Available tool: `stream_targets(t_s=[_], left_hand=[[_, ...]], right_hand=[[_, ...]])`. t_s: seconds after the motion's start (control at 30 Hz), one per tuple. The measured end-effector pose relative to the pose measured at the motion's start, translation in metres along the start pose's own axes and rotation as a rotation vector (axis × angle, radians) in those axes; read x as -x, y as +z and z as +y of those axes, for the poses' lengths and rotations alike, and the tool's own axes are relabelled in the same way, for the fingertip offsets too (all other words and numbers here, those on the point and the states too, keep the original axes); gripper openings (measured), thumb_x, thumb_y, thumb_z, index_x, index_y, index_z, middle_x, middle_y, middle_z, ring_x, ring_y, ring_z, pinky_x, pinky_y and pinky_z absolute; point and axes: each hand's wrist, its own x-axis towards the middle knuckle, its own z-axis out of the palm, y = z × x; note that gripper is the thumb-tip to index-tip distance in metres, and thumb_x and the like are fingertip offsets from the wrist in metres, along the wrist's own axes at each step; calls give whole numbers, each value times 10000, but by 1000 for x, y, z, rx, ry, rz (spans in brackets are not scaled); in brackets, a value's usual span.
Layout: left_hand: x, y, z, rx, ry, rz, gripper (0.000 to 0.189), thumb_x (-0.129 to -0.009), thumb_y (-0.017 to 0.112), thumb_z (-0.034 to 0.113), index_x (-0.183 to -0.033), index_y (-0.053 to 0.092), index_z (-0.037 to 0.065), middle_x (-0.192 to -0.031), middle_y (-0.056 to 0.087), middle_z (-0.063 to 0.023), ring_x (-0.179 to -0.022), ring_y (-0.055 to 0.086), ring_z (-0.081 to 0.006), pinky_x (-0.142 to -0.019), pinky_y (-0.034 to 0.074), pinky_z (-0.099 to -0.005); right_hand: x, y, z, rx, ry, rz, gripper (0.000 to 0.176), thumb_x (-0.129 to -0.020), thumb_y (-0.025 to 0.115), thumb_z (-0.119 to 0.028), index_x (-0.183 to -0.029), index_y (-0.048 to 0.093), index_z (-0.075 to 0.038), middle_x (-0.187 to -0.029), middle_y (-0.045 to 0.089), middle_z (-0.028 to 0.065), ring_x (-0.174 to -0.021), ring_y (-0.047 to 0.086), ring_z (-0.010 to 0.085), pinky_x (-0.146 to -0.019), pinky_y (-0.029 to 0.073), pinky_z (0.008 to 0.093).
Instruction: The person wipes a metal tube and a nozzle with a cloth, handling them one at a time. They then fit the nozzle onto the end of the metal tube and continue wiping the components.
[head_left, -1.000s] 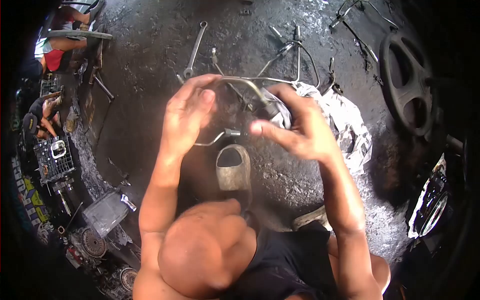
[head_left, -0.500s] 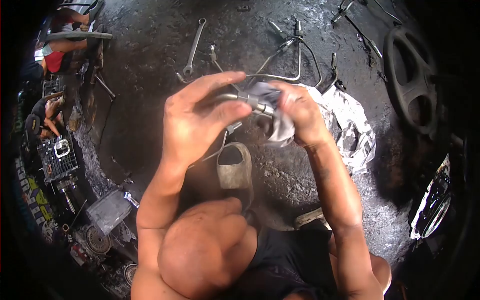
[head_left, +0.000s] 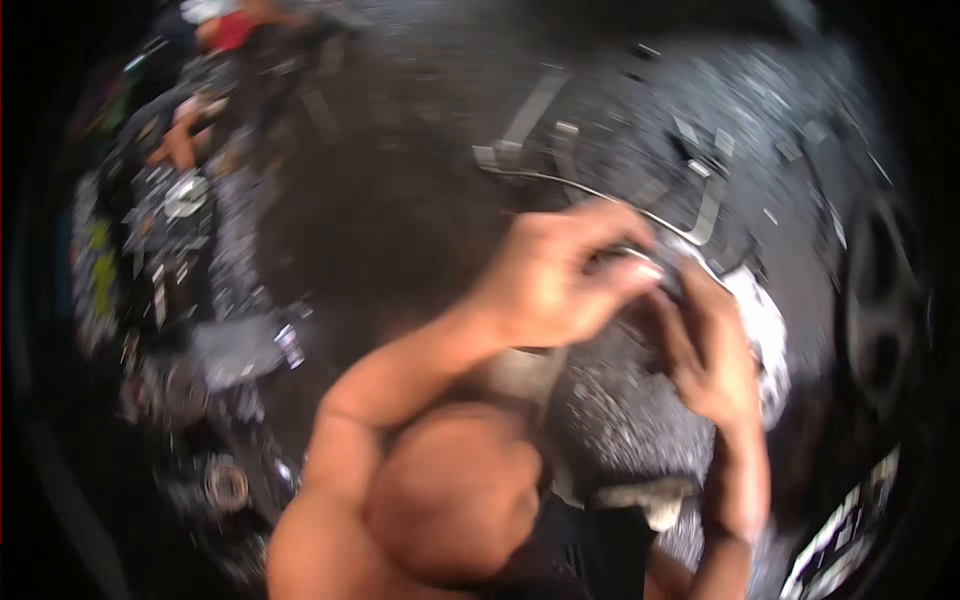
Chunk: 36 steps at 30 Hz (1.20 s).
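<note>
My left hand (head_left: pixel 560 280) is raised in front of me, its fingers and thumb closed round a short metal pipe (head_left: pixel 628 252). Only a bright, blurred bit of the pipe shows between the fingertips. Close on its right, my right hand (head_left: pixel 708 340) is bent toward the pipe, with its fingers smeared by motion. Whether the grey cloth from before is still in it I cannot make out. Beyond both hands, a long bent metal pipe (head_left: pixel 590 190) lies on the dark ground, beside a blurred wrench (head_left: pixel 535 108).
A white crumpled sheet (head_left: pixel 765 325) lies behind my right wrist. Farther right is a dark steering wheel (head_left: pixel 885 300). Machine parts (head_left: pixel 175 215) and a flat pale piece (head_left: pixel 238 350) line the left side. Two people (head_left: pixel 232 30) are at the upper left.
My view has turned, and the surroundings look rotated clockwise and blurred. Both hands have shifted right and lower in the picture. The grey cloth in my right hand no longer shows clearly.
</note>
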Motion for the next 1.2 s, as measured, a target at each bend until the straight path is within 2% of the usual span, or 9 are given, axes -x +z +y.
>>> stream_targets(t_s=[0.13,0.23,0.33,0.5,0.7,0.83,0.97,1.1,1.2], left_hand=[[4,11,-5,19,84,-116,139,-837,680,156,-875,634,30,-762,637,-85,-643,646,-208,-542,480,-314],[8,13,-6,125,99,-327,147,-810,710,151,-859,635,34,-767,644,-81,-650,644,-232,-547,483,-331],[13,15,-4,176,139,-288,166,-779,717,152,-858,632,33,-758,649,-102,-689,649,-277,-584,497,-344],[15,23,5,245,-179,-217,168,-838,683,124,-945,621,10,-821,669,-105,-718,679,-200,-578,504,-292],[-11,13,1,-151,-107,14,241,-802,736,149,-977,630,21,-849,648,-98,-786,646,-161,-697,511,-295],[-3,-24,-25,-259,-396,9,282,-1001,467,268,-1056,597,24,-736,507,15,-584,436,-32,-511,382,-202],[21,-51,-69,-22,-500,254,246,-1009,441,291,-1088,519,72,-682,457,18,-547,434,-65,-455,366,-210],[21,-61,-61,237,-431,414,250,-997,452,342,-1000,516,100,-602,311,53,-436,237,-37,-380,179,-210],[7,-74,-36,299,-335,413,280,-995,436,379,-992,510,109,-573,274,60,-434,228,-35,-379,174,-201]], right_hand=[[2,-26,0,151,154,-361,148,-918,547,-115,-885,488,16,-568,544,164,-524,583,343,-487,400,431],[13,-38,31,-614,683,-680,194,-903,604,-169,-781,583,-19,-601,520,-17,-570,487,82,-501,347,284],[29,-29,45,-889,773,-767,219,-856,666,-213,-729,591,-51,-597,457,-67,-555,393,63,-498,267,254],[12,-40,11,151,149,-479,140,-838,614,-70,-932,556,17,-644,590,178,-538,594,359,-474,430,395],[6,16,66,209,-222,348,228,-886,582,-67,-1097,548,11,-744,592,163,-658,612,230,-597,480,341],[24,0,79,-496,450,368,245,-901,646,-187,-1047,583,-1,-821,612,50,-751,580,114,-672,465,253],[60,0,139,-1061,465,530,181,-936,584,-159,-1077,584,-46,-873,628,19,-766,604,102,-746,486,249],[66,35,135,-693,646,92,441,-847,704,-250,-1206,534,-57,-911,647,71,-753,628,126,-656,519,280],[59,83,137,-469,523,59,749,-723,820,-289,-1335,460,-49,-1081,632,116,-904,620,166,-810,500,297]])
